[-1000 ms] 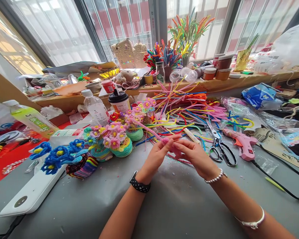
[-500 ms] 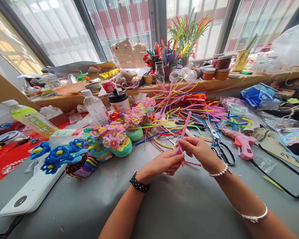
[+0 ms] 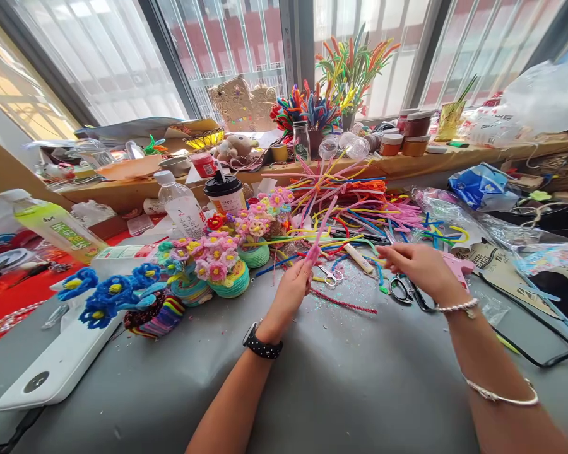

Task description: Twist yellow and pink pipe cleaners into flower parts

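Near the middle of the grey table point(image 3: 360, 391), the left hand point(image 3: 291, 287) grasps a pink stem point(image 3: 322, 230), raised and leaning right. To its right, well apart, the right hand point(image 3: 419, 268) has loosely curled fingers beside the shears point(image 3: 400, 291) and glue gun point(image 3: 457, 268); whether it holds anything I cannot tell.

The step looks like shaping the stem by hand; a next move would seem to call for a firm left pinch and care around the glue gun at right.

On the far-right card point(image 3: 490, 271), "ATED" is roughly legible, the rest cut off or blurred. At left, the green bottle point(image 3: 59, 227) carries characters too soft to read, as do the clear bottle point(image 3: 180, 205) and cup point(image 3: 224, 195).
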